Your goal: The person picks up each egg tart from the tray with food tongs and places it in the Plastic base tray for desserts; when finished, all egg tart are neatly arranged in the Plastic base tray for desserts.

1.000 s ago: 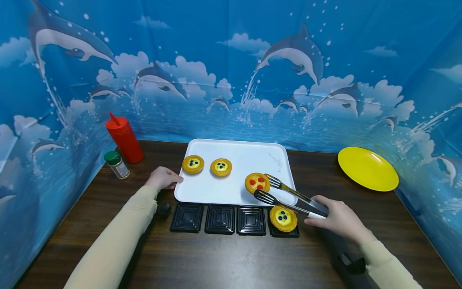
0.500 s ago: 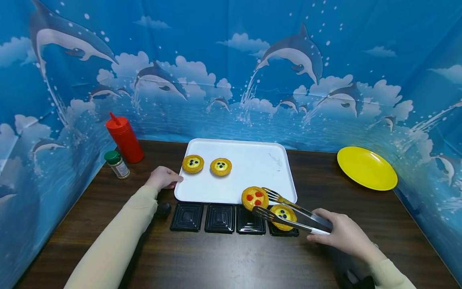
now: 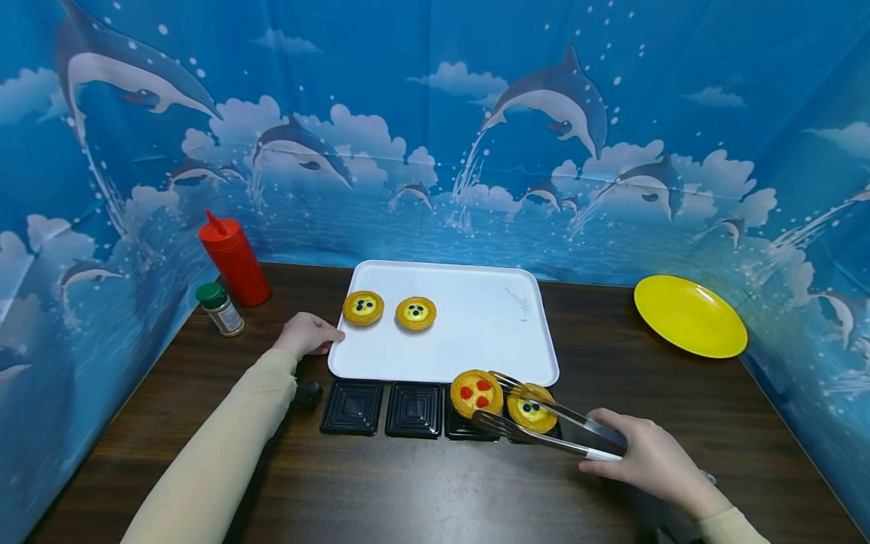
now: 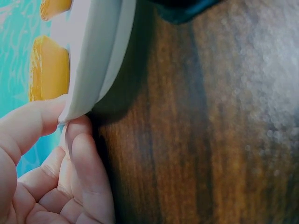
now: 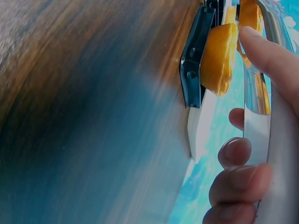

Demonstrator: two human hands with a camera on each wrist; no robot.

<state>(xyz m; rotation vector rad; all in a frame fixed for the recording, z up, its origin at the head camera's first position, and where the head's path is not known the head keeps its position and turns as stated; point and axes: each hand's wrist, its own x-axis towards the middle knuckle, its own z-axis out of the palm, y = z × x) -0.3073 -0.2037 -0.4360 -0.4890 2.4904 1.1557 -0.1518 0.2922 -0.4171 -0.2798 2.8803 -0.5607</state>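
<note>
My left hand (image 3: 307,335) pinches the left rim of a white tray (image 3: 462,347) between thumb and fingers, as the left wrist view also shows. Two tarts with dark berries, a left one (image 3: 363,308) and a right one (image 3: 416,313), sit on the tray. In my right hand (image 3: 649,459) are metal tongs (image 3: 578,417), their fork-like tips around a tart with red toppings (image 3: 476,394). That tart is over the third black square dish (image 3: 469,432); whether it touches the dish I cannot tell. Another berry tart (image 3: 532,408) lies in the rightmost dish, partly behind the tongs.
Two more black dishes, the leftmost (image 3: 351,408) and its neighbour (image 3: 414,410), line the tray's front edge. A red squeeze bottle (image 3: 236,261) and green-capped shaker (image 3: 220,310) stand at the left. A yellow plate (image 3: 691,316) lies at the right, before a dolphin-print curtain (image 3: 435,151).
The red-topped tart, held in the tongs, has moved from above the tray toward the front, over the third dish. My right hand has shifted frontward with it; the left hand stays put.
</note>
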